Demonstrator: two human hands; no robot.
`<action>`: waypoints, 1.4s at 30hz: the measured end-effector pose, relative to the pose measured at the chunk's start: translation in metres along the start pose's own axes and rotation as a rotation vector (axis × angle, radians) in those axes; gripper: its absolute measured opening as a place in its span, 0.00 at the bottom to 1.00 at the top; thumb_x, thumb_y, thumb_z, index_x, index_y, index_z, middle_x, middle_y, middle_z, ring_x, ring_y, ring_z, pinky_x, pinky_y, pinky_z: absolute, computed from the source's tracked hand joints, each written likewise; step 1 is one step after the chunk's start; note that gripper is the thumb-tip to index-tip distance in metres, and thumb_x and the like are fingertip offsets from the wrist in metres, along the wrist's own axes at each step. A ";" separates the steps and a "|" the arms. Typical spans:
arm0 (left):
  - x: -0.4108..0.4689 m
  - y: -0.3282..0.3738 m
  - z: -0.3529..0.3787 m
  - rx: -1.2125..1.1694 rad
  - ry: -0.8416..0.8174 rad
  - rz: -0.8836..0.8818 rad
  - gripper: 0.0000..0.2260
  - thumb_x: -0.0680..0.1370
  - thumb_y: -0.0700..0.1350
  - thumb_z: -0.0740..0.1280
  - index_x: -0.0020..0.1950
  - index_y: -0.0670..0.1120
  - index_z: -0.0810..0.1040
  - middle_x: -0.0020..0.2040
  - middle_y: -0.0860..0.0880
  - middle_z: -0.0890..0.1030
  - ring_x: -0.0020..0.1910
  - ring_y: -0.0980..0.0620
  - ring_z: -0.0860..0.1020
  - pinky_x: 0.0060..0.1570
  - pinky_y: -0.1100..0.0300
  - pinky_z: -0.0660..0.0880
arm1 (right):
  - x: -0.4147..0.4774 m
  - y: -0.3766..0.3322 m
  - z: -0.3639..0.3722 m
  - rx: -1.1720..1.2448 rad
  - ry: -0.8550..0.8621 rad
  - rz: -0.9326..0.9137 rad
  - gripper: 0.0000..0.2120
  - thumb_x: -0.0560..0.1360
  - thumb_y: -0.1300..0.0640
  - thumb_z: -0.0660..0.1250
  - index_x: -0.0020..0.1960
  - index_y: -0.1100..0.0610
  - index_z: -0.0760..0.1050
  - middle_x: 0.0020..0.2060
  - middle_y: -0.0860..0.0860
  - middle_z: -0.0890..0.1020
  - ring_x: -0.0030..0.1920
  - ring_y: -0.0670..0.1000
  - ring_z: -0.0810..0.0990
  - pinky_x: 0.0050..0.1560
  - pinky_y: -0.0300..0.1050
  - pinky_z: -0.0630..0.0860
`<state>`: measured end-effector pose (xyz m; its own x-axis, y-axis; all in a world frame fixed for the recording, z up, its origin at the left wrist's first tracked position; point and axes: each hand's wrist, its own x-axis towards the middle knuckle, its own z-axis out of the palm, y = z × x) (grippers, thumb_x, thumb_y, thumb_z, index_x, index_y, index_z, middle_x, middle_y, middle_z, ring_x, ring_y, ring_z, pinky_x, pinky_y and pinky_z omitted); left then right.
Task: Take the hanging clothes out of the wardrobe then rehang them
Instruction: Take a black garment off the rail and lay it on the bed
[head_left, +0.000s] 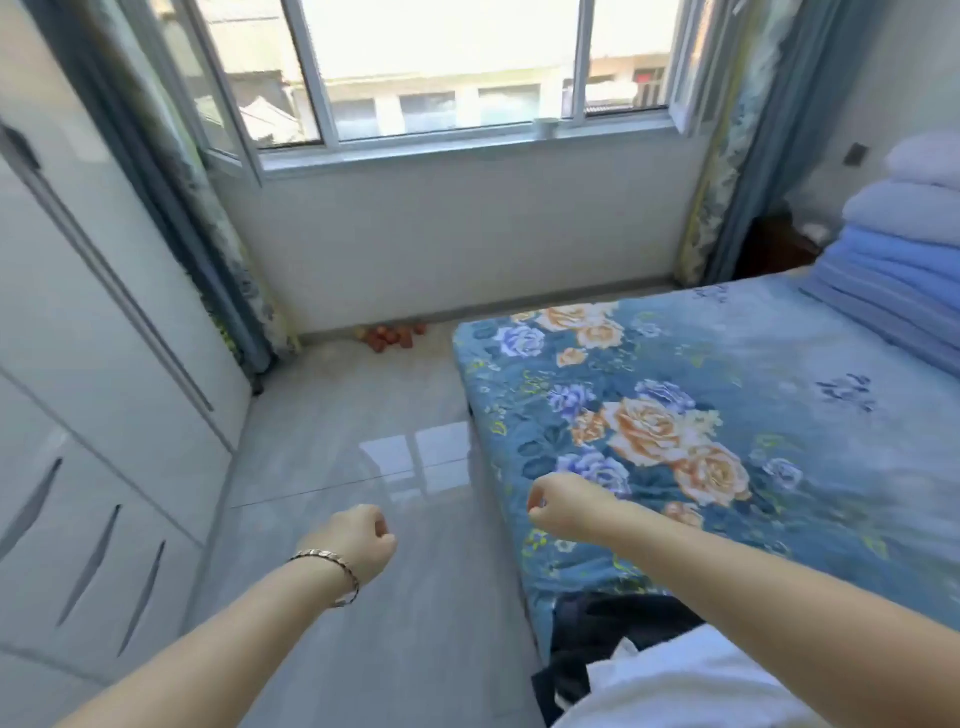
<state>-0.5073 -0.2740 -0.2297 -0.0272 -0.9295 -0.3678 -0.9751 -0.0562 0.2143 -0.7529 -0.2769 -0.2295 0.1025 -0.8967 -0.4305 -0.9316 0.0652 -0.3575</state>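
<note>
Left hand (358, 540), right hand (558, 504): two, fingers curled, empty. Wardrobe (78, 322), one: white, closed. Dark garment (597, 639), one: crumpled, bed (779, 364) near edge.

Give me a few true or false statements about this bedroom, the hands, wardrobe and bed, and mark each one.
1. Both hands hold nothing. True: the left hand and right hand are curled and empty.
2. The wardrobe doors stand open. False: the wardrobe doors in view are closed.
3. A bracelet sits on the right wrist. False: the bracelet is on the left wrist.
4. Folded blankets are stacked on the bed. True.
5. The bed cover is plain white. False: the sheet is blue with flowers.
</note>
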 end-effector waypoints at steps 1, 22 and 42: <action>-0.010 -0.035 -0.015 -0.006 0.032 -0.037 0.04 0.76 0.45 0.58 0.42 0.52 0.71 0.47 0.51 0.78 0.49 0.49 0.77 0.43 0.62 0.70 | 0.006 -0.043 -0.001 -0.021 0.015 -0.063 0.13 0.74 0.58 0.58 0.53 0.56 0.79 0.53 0.53 0.82 0.53 0.54 0.79 0.45 0.40 0.73; -0.346 -0.501 -0.171 -0.233 0.753 -1.230 0.08 0.77 0.46 0.56 0.43 0.51 0.74 0.41 0.54 0.78 0.42 0.50 0.77 0.39 0.61 0.69 | -0.095 -0.749 0.122 -0.284 -0.287 -1.454 0.11 0.76 0.58 0.60 0.53 0.59 0.78 0.49 0.55 0.82 0.46 0.53 0.77 0.49 0.44 0.74; -0.617 -0.585 -0.209 -0.155 0.948 -1.838 0.07 0.76 0.44 0.57 0.47 0.45 0.74 0.48 0.47 0.80 0.47 0.45 0.78 0.42 0.60 0.71 | -0.412 -1.006 0.231 0.067 -0.710 -1.809 0.14 0.78 0.51 0.59 0.41 0.61 0.73 0.36 0.54 0.77 0.39 0.53 0.76 0.47 0.47 0.75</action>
<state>0.1255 0.2559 0.0610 0.8860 0.3767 0.2705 0.2949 -0.9078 0.2983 0.2227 0.1285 0.1160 0.8891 0.3977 0.2265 0.4300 -0.5563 -0.7111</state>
